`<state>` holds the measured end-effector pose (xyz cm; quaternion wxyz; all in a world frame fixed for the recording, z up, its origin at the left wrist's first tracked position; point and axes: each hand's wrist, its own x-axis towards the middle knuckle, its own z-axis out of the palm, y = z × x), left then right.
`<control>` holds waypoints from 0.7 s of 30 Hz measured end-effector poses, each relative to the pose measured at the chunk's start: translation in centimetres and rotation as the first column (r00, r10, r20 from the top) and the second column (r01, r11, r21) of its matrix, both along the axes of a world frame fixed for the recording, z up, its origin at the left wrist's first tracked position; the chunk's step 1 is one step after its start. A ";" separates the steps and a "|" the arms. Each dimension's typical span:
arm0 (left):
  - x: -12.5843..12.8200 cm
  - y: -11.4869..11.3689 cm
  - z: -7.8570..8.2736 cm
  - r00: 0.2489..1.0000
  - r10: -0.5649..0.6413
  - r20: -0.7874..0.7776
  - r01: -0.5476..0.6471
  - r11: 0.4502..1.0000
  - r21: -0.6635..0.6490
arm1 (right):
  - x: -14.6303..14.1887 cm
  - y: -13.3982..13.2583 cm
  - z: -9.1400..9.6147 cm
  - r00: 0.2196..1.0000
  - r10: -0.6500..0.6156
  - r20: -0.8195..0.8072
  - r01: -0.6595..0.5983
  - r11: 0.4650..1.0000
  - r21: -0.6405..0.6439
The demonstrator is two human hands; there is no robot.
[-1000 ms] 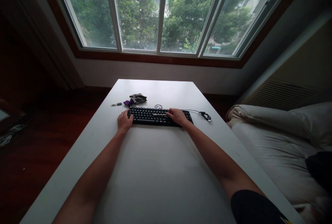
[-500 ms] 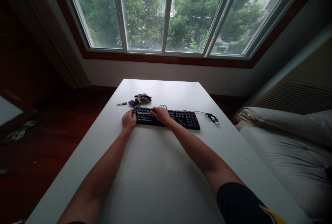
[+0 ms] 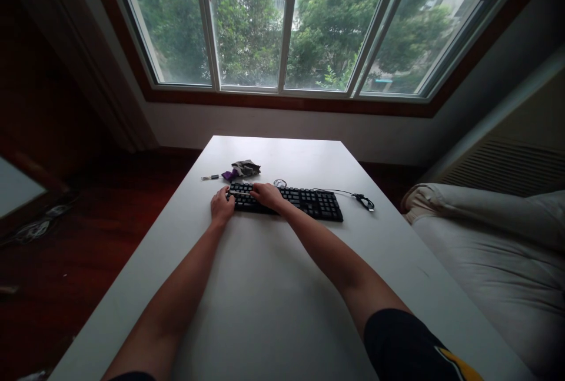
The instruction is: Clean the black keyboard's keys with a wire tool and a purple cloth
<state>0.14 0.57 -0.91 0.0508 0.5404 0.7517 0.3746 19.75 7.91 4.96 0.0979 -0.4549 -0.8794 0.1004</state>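
Note:
A black keyboard (image 3: 309, 202) lies across the middle of a white table (image 3: 273, 287). My left hand (image 3: 221, 206) grips the keyboard's left end, fingers curled over its edge. My right hand (image 3: 267, 195) rests on the left part of the keys, fingers bent down onto them; what the fingertips touch is too small to make out. The keyboard's cable (image 3: 364, 199) trails off its right side and ends in a small bundle.
Behind the keyboard lie a crumpled grey and purple cloth (image 3: 242, 168), a thin tool (image 3: 210, 177) and a small wire loop (image 3: 279, 183). A pale sofa (image 3: 485, 251) stands along the table's right. Dark wooden floor is on the left, a wide window ahead.
My right hand has slid from the right part of the keyboard to its left part, close to my left hand. My left hand has stayed at the left end.

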 end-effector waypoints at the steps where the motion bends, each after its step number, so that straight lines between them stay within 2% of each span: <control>1: 0.0 0.0 0.0 1.000 0.001 0.000 -0.001 1.000 0.001 | 0.6 0.1 0.1 1.000 0.001 0.005 -0.001 1.000 -0.012; 16: 0.1 -0.5 0.4 0.999 -0.015 -0.045 0.015 1.000 -0.017 | 10.5 0.6 0.8 0.998 -0.051 0.032 0.053 0.996 -0.072; 21: 0.0 -0.6 0.5 0.999 -0.021 -0.034 0.020 1.000 -0.013 | 13.9 0.0 0.4 0.994 -0.105 -0.036 0.104 0.994 -0.034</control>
